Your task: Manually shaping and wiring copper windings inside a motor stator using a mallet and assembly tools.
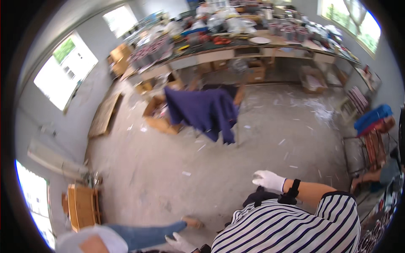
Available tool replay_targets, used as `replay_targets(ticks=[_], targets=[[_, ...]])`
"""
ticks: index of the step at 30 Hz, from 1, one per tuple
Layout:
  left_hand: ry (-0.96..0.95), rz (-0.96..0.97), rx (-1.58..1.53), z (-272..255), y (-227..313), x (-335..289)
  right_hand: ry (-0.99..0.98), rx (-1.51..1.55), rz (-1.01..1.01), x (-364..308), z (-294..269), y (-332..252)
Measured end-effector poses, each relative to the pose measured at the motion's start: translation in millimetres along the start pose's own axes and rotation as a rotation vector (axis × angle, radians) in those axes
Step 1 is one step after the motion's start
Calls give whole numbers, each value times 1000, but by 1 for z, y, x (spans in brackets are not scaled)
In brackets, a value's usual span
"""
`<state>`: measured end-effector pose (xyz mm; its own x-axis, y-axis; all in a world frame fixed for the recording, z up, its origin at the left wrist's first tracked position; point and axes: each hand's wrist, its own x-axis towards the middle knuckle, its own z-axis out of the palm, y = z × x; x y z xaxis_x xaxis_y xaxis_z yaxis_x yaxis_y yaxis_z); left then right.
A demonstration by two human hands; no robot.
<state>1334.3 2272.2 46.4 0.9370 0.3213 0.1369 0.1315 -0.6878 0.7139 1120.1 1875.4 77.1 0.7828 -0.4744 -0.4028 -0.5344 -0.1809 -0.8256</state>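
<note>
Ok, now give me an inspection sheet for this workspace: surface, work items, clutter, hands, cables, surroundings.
Surface: long workbench at the far side, crowded with goods.
Work items: nothing seen held; another person's blue jeans are nearest the left hand.
Clutter: white scraps on the floor; open cardboard box beside a draped purple cloth.
Hands: left and right hand white-gloved, apparently open and empty.
Cables: nothing seen.
Surroundings: grey wall, bright windows, wooden furniture at lower left.

A cloth [204,110] lies over a chair [239,95], a box [159,122] just to its left. Farther off, bags [240,26] sit on a table [221,55], a carton [313,80] beneath its right part. Near left stands a cabinet [82,206].
</note>
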Motion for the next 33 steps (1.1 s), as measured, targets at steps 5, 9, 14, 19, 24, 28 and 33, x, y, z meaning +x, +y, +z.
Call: replay_targets(ticks=[5,9,14,19,24,28,33], targets=[[-620,204,-377,155,142,-82,102,-58,164,-32,-124,51],[-1075,722,110,256,239,-135,266,22,155,-7,-186,101],[-1346,978,207,356,360,-205,485,187,241,29,-328,116],[-1397,983,139,477,482,-276,732,206,171,63,-470,182],[-1424,1265,28,584,628,-380,996,90,387,49,-562,296],[-1624,1300,-119,651,753,-459,1074,147,598,27,-591,372],[-1539,1409,-142,743,856,-540,1024,810,779,51,-665,449]])
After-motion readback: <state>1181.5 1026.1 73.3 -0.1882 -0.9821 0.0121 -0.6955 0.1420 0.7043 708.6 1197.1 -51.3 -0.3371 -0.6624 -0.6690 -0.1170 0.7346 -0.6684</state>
